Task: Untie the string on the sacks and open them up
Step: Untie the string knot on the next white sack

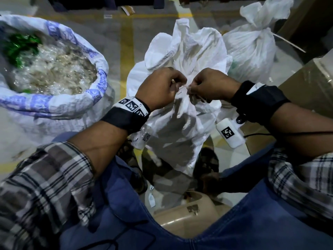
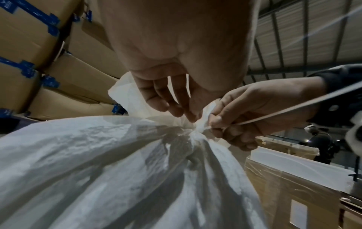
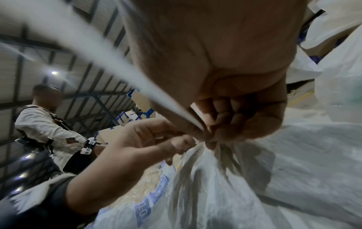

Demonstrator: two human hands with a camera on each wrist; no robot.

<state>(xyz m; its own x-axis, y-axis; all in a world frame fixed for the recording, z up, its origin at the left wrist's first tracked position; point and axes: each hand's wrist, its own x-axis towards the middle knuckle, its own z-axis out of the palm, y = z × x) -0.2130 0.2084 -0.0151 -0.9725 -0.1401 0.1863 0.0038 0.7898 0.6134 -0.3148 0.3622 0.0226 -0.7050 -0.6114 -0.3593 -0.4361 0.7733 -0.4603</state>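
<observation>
Three sacks stand on the floor here: one open sack (image 1: 54, 98) with blue printing at the person's left, rolled down and full of clear plastic scraps, one tied white sack (image 1: 180, 123) right between the knees, and a second tied sack (image 1: 252, 44) farther off to the right. Two hands meet at the gathered neck of the middle one. The left hand (image 1: 158, 87) has its fingertips curled in tight, pinching at the knot. The right hand (image 1: 210, 85) is closed round the pale string (image 2: 254, 120), whose loose end runs out taut past its knuckles. Cardboard boxes (image 2: 29, 54) are stacked behind.
</observation>
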